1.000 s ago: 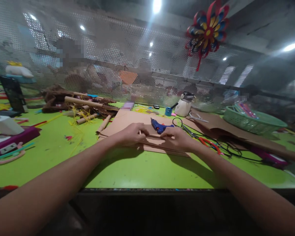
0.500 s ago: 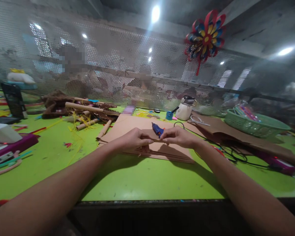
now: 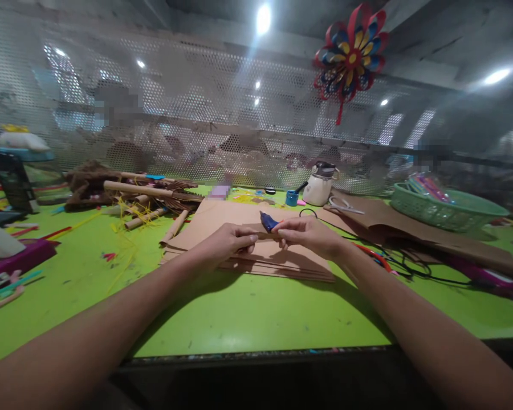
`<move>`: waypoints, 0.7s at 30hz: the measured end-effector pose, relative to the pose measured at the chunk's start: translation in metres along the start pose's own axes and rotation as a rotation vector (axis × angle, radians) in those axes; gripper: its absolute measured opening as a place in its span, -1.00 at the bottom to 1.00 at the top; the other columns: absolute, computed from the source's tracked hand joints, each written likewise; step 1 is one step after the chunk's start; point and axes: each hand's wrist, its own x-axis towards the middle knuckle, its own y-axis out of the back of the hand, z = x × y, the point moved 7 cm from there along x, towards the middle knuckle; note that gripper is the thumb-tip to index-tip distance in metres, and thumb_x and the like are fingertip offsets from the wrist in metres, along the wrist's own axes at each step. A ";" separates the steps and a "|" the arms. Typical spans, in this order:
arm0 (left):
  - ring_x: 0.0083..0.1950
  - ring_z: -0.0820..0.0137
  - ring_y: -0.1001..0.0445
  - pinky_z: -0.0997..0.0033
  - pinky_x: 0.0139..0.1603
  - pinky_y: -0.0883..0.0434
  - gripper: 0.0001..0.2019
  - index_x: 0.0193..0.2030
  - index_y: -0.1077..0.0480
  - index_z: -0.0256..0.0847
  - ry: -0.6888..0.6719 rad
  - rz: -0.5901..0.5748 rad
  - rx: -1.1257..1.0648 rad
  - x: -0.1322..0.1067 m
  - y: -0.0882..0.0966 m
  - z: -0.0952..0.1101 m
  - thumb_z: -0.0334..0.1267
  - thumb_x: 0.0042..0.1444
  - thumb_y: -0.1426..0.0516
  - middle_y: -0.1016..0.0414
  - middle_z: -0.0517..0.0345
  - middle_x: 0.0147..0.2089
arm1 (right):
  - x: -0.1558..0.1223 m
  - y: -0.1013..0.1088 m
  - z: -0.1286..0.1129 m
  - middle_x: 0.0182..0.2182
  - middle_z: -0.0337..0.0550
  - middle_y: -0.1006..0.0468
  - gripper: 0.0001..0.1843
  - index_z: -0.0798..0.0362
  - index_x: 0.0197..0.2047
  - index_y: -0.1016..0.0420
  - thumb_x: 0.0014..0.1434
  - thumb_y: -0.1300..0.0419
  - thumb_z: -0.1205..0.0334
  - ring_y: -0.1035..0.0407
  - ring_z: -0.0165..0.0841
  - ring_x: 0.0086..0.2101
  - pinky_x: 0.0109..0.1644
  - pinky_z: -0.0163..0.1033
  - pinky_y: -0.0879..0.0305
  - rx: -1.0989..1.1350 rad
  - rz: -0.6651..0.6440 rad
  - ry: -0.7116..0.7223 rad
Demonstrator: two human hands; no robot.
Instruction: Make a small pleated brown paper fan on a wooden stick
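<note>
My left hand (image 3: 227, 244) is closed, thumb and fingers pinching one end of a small strip of brown paper (image 3: 263, 234). The other end sits between the fingertips of my right hand (image 3: 308, 232), which hide part of it. Just behind the strip is a blue glue gun (image 3: 268, 222), its dark tip pointing up and left; my right fingers overlap its near end, and I cannot tell whether they touch it. Under both hands lies a stack of brown paper sheets (image 3: 209, 219) on the green table (image 3: 239, 319).
Paper rolls (image 3: 143, 189) and yellow shreds lie left of the stack. Behind it stand a blue jar (image 3: 291, 198) and a white bottle (image 3: 317, 188). Scissors (image 3: 346, 206), a green basket (image 3: 448, 209) and black cables (image 3: 423, 276) are on the right. A purple power strip (image 3: 29, 259) is at left.
My right fingers have shifted a little and now overlap the near end of the glue gun more. Both hands still pinch the paper strip. The whole view has moved slightly.
</note>
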 end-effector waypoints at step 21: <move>-0.55 0.52 -0.31 0.46 -0.48 -0.28 -0.77 -0.36 -0.43 -0.33 0.029 0.053 -0.129 0.004 -0.010 -0.002 -0.16 0.01 -0.13 -0.45 0.12 -0.52 | 0.003 -0.011 0.002 -0.64 -0.25 -0.40 -0.73 0.15 -0.47 -0.47 -0.13 -0.30 0.10 -0.25 -0.49 -0.61 -0.51 -0.34 -0.18 -0.039 0.223 0.057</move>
